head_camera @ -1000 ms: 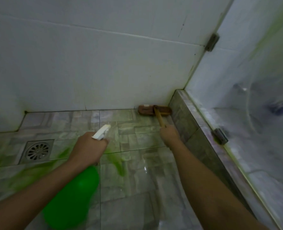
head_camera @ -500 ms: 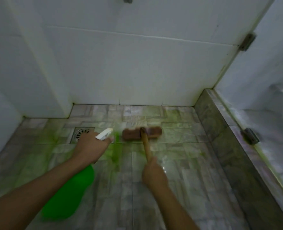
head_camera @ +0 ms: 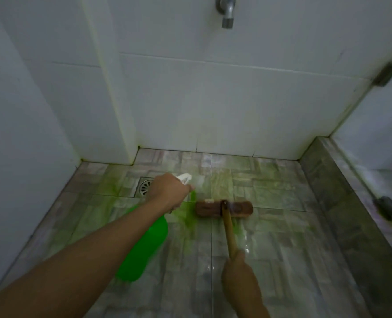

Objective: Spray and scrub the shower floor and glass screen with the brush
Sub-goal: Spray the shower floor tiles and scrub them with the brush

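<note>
White tiled walls (head_camera: 213, 99) close in the shower on the far side and the left, with a boxed tiled column in the left corner. Below them lies the shower floor (head_camera: 270, 260), grey stone-look tiles, wet and shiny, smeared with green liquid mostly around its middle and left. Along the right runs a raised grey curb (head_camera: 342, 210), and on it stands the glass screen (head_camera: 383, 134), hazy, with a dark hinge near the top and a dark bracket at its foot.

The green spray bottle (head_camera: 144, 246) slants over the floor at left of centre, its white trigger head pointing toward the far wall. The left hand (head_camera: 167, 191) grips it at the neck, fingers curled round the trigger part. No label or writing can be read on the bottle.

The brush (head_camera: 224, 208) rests head-down on the floor at the middle, its brown block lying crosswise just right of the green puddle, its wooden handle running back toward the person. The right hand (head_camera: 238, 271) holds the handle's near end, fingers wrapped round it.

A square metal floor drain (head_camera: 145, 186) sits behind the left hand, partly hidden by it. A metal tap (head_camera: 226, 10) juts from the far wall at the top.
</note>
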